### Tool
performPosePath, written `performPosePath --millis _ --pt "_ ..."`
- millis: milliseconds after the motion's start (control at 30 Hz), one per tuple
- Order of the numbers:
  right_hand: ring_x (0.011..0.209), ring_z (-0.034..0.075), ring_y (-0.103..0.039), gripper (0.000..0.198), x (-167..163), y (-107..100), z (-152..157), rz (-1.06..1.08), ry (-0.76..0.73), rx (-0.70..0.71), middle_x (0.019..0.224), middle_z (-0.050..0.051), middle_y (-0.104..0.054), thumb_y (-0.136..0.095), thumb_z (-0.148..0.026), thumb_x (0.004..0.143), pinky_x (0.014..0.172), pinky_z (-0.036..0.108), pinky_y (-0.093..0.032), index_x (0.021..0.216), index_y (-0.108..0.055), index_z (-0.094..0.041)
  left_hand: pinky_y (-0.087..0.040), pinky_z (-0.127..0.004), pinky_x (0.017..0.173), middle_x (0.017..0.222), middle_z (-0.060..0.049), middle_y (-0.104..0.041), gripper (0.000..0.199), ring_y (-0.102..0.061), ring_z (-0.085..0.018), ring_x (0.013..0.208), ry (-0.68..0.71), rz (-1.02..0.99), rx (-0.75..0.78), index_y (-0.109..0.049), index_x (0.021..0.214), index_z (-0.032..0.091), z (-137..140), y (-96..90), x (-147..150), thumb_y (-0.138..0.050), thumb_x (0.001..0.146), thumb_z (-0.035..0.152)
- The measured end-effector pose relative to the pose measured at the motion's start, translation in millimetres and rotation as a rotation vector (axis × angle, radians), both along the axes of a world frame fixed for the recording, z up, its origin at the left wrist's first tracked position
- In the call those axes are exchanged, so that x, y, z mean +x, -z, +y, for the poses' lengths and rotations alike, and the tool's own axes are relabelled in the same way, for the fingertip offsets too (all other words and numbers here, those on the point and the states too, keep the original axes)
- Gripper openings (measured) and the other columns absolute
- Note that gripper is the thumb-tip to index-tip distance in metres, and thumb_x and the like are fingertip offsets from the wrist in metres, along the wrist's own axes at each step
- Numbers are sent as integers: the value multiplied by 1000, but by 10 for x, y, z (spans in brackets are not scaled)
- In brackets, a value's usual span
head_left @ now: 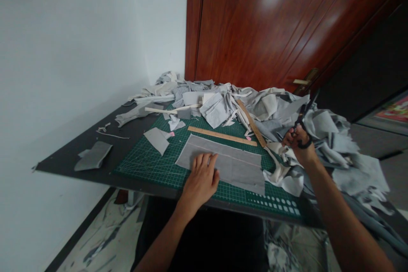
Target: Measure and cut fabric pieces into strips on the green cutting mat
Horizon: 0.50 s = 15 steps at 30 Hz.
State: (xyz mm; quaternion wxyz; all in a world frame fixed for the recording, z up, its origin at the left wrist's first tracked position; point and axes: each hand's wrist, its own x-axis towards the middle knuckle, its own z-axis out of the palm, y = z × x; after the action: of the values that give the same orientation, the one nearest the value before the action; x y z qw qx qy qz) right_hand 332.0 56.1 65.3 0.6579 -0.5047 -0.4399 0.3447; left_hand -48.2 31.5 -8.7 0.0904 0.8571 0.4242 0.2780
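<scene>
A grey rectangle of fabric (237, 163) lies flat on the green cutting mat (140, 161), with a faint pale line running along its length. Resting on the left half of this piece is my left hand (204, 174), palm down and fingers stretched out. My right hand (298, 141) is raised at the right, above the scraps, with its fingers wrapped round the handles of black scissors (304, 112). The blades point up and away from me, apart from the fabric. Just beyond the rectangle lies a wooden ruler (223, 136).
A second wooden ruler (251, 123) slants beside a big heap of grey and white fabric scraps (270, 104) along the back and right. Loose pieces, including a folded grey one (94, 156), lie at the left. A wooden door (248, 25) stands behind the table; scraps litter the floor.
</scene>
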Motion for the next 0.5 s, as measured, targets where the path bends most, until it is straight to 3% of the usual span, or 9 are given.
performPosePath --millis 233,367,500 --pt "49 12 -45 53 -143 -111 -116 -158 170 201 58 -5 -40 -76 -72 78 47 29 -43 70 -53 -25 -41 -52 114 139 -14 -55 46 -47 -31 131 -2 22 -7 -44 146 17 5 -12 2 -51 100 19" --pt "42 10 -39 58 -205 -163 -113 -185 255 193 54 -6 -39 -81 -71 74 39 29 -31 63 -49 -24 -41 -52 114 138 -14 -55 46 -47 -31 131 0 15 -6 -44 146 17 10 -15 5 -50 100 19" --pt "43 10 -38 56 -218 -97 -46 -134 258 171 55 -6 -40 -82 -70 72 40 29 -30 67 -50 -24 -40 -52 115 138 -14 -55 46 -47 -31 131 -8 16 -10 -44 146 17 5 -17 1 -50 101 20"
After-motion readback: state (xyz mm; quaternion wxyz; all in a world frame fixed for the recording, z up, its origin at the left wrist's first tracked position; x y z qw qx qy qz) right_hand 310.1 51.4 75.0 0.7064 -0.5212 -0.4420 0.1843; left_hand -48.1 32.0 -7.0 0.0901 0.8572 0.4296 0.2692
